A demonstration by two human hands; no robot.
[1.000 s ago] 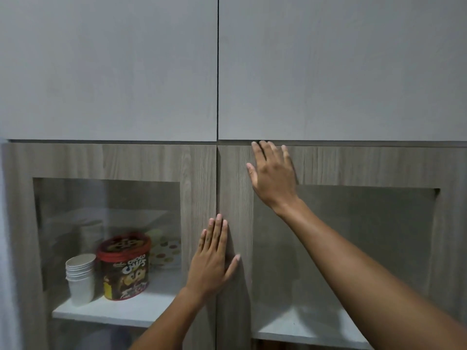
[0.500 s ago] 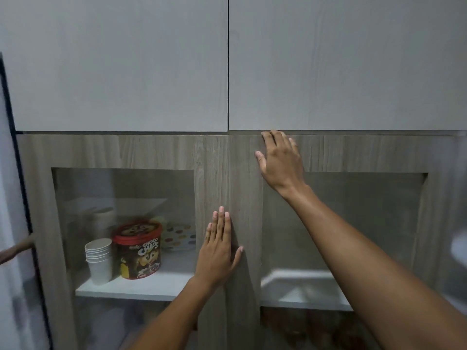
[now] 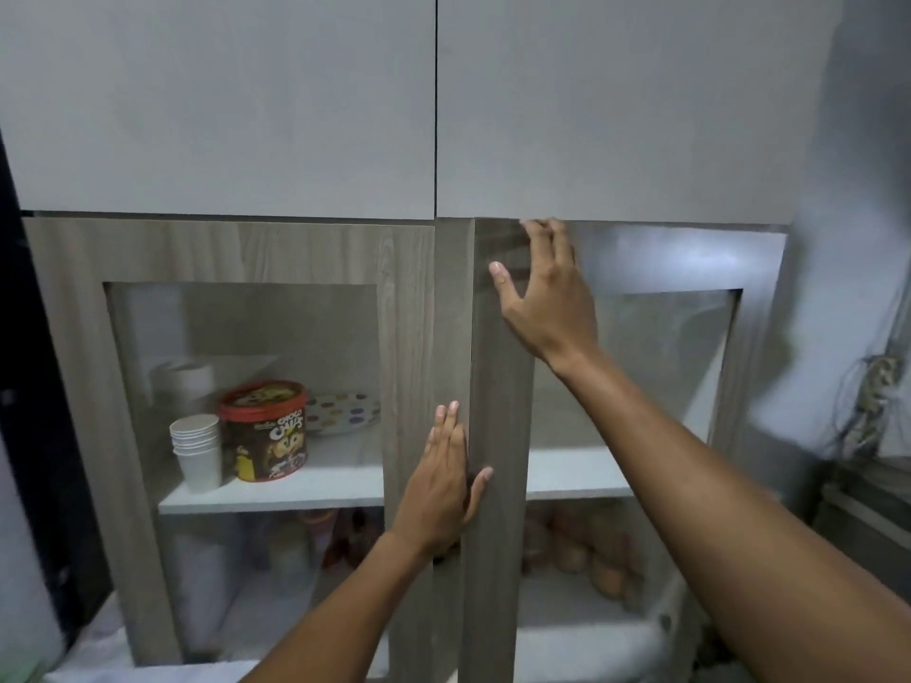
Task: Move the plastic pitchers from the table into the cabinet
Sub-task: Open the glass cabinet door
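No plastic pitcher or table is in view. I face a wood-grain cabinet with two glass-panel doors. The left door (image 3: 409, 313) is closed, and my left hand (image 3: 438, 485) lies flat on its inner stile, thumb touching the edge of the right door. The right door (image 3: 498, 534) stands ajar, its inner edge swung toward me. My right hand (image 3: 547, 308) is at that door's top corner, fingertips hooked over the top edge and thumb spread.
Behind the left glass, the white shelf (image 3: 296, 490) carries stacked paper cups (image 3: 197, 451), a red-lidded Choco Chips tin (image 3: 266, 431) and a dotted plate (image 3: 345, 411). Brownish items (image 3: 581, 549) fill the lower right shelf. Closed grey upper doors (image 3: 222, 101) hang above; cables (image 3: 867, 401) hang at right.
The right door has swung out from closed to ajar under my right hand. My view has pulled back and down, showing the lower shelves. My left hand stays on the left door.
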